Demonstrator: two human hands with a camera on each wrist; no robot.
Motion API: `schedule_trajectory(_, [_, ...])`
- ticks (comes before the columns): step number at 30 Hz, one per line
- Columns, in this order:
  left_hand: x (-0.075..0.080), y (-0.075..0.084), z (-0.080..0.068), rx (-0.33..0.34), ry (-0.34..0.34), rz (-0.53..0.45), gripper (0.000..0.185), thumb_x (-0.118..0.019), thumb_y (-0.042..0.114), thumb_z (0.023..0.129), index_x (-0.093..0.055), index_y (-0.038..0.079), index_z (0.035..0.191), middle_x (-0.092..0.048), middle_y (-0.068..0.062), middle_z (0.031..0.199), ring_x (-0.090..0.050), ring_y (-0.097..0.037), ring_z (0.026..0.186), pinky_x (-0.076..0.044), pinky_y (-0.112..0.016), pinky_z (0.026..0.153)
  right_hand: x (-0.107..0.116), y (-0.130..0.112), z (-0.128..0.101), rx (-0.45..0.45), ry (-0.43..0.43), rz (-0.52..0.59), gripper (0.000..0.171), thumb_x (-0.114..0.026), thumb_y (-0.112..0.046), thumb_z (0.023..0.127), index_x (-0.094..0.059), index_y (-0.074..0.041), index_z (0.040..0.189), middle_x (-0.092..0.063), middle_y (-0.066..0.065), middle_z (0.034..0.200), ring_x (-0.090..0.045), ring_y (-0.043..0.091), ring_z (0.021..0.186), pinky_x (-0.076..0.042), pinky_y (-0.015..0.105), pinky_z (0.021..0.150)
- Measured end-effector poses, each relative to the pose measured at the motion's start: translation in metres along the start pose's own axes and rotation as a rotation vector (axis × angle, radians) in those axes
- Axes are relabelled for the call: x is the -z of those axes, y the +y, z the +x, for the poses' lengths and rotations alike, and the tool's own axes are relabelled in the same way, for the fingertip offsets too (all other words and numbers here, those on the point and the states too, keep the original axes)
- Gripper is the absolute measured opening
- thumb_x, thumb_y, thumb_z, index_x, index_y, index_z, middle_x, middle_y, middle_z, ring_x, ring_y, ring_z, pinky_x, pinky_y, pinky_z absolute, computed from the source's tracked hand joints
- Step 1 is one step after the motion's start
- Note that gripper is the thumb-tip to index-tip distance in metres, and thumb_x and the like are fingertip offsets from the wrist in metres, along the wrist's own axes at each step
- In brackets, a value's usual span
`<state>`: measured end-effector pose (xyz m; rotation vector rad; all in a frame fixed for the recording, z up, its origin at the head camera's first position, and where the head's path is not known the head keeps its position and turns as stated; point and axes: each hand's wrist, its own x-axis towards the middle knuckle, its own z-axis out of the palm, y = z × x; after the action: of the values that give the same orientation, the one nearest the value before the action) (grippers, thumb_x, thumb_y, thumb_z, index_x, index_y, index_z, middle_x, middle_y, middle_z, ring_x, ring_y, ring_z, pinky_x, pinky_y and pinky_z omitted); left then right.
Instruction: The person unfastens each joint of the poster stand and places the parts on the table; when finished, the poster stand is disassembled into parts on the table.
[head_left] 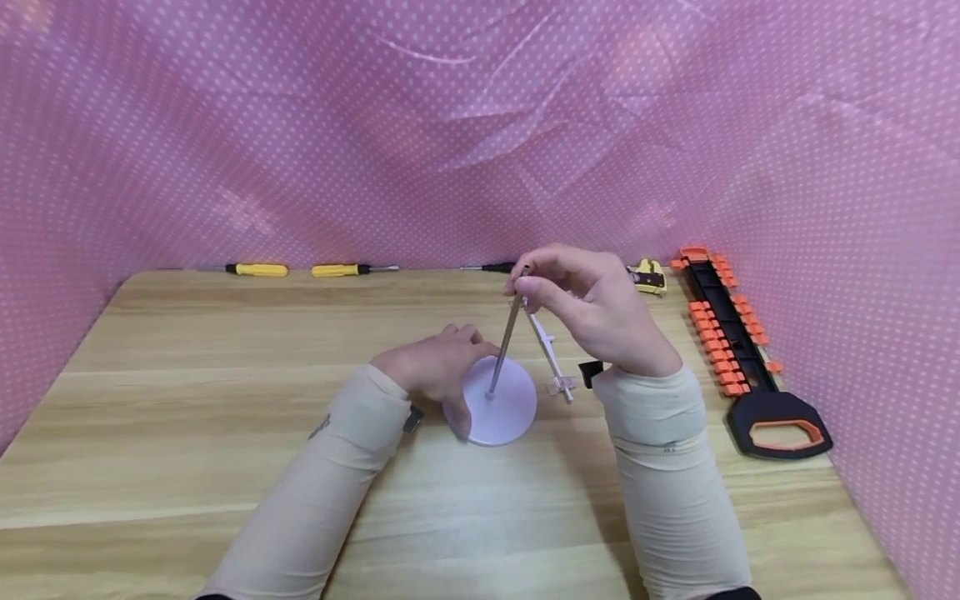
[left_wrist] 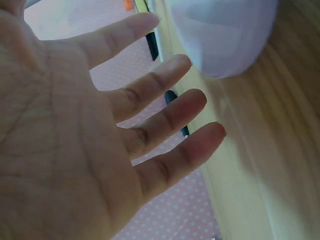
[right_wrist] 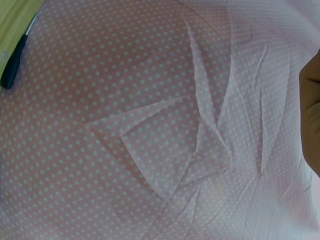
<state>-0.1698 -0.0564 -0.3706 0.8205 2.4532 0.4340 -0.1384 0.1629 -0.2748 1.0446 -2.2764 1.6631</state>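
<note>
A round white base (head_left: 504,414) lies on the table, with a slim metal rod (head_left: 506,343) rising at a slant from its middle. My right hand (head_left: 600,308) pinches the rod's upper end between thumb and fingers; only a dark edge of that hand (right_wrist: 311,117) shows in the right wrist view. At the base's left side is my left hand (head_left: 438,367), its thumb across the near rim and its fingers by the far rim. In the left wrist view this hand (left_wrist: 100,115) has its fingers spread and fairly straight beside the white base (left_wrist: 225,35).
Just right of the base lies a thin white plastic part (head_left: 550,352) with clear tabs. Yellow-handled screwdrivers (head_left: 258,270) and a yellow-black tool (head_left: 649,277) line the back edge. A black rack with orange clips (head_left: 738,333) lies at the right. Pink dotted cloth (head_left: 480,125) surrounds the table.
</note>
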Motion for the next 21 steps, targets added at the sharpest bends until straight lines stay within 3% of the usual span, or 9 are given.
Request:
schedule_trajectory(7, [-0.0033,-0.0004,0.0005,0.034,-0.054,0.021,0.120,-0.107,0.031,0.056,-0.047,0.030,0.160,-0.039,-0.007,0.158,-0.037,-0.027,0.140,-0.043,-0.054,0.118,0.0001,-0.0009,0.0004,0.000,-0.011,0.003,0.010,-0.065,0.006,0.100,-0.073,0.004,0.105,-0.076,0.009,0.098,-0.070,0.019,0.081,-0.060,0.030,0.076])
schedule_trajectory(12, [-0.0059,0.0001,-0.0012,0.043,-0.054,0.012,0.123,-0.108,0.028,0.054,-0.046,0.031,0.160,-0.038,-0.006,0.158,-0.036,-0.027,0.141,-0.045,-0.056,0.117,0.0001,-0.0014,-0.0004,0.000,-0.016,-0.008,0.010,-0.065,0.005,0.101,-0.073,0.003,0.106,-0.076,0.006,0.099,-0.070,0.018,0.082,-0.060,0.030,0.076])
schedule_trajectory(21, [-0.0087,0.0056,-0.0042,0.063,-0.048,0.095,0.130,-0.109,0.029,0.051,-0.042,0.034,0.162,-0.038,-0.007,0.155,-0.038,-0.028,0.139,-0.047,-0.054,0.114,-0.0005,-0.0026,-0.0029,-0.008,-0.005,-0.009,0.011,-0.065,0.006,0.101,-0.073,0.004,0.107,-0.077,0.008,0.100,-0.071,0.019,0.084,-0.061,0.030,0.079])
